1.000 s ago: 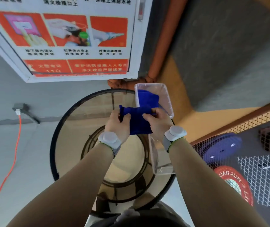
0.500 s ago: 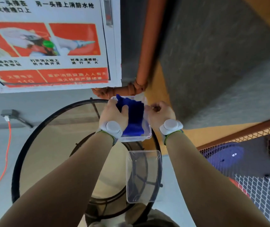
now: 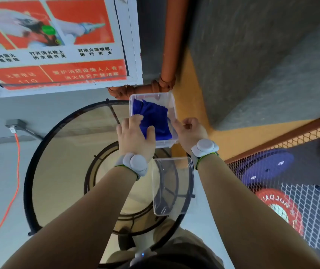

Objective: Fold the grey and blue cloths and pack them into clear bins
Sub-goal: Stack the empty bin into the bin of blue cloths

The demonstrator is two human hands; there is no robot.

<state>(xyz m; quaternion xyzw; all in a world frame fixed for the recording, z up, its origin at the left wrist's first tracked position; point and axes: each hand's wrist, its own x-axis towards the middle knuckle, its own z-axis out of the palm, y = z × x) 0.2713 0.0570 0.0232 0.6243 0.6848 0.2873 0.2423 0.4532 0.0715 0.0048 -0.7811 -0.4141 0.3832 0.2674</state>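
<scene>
A blue cloth lies bunched inside a clear bin at the far edge of a round glass table. My left hand rests on the cloth's near left part, which sits between its thumb and fingers. My right hand is at the bin's right wall with its fingers curled and the index finger touching the rim. A second clear bin stands empty just nearer to me, between my forearms. No grey cloth is in view.
An orange pipe and a white cabinet with a red poster stand on the wall behind the table. An orange cable hangs at the left. A wire mesh fence with weight plates behind it is at the right.
The blue cloth went from being held between both hands above the bin to lying inside it. My right hand has let go and drawn back to the bin's right wall.
</scene>
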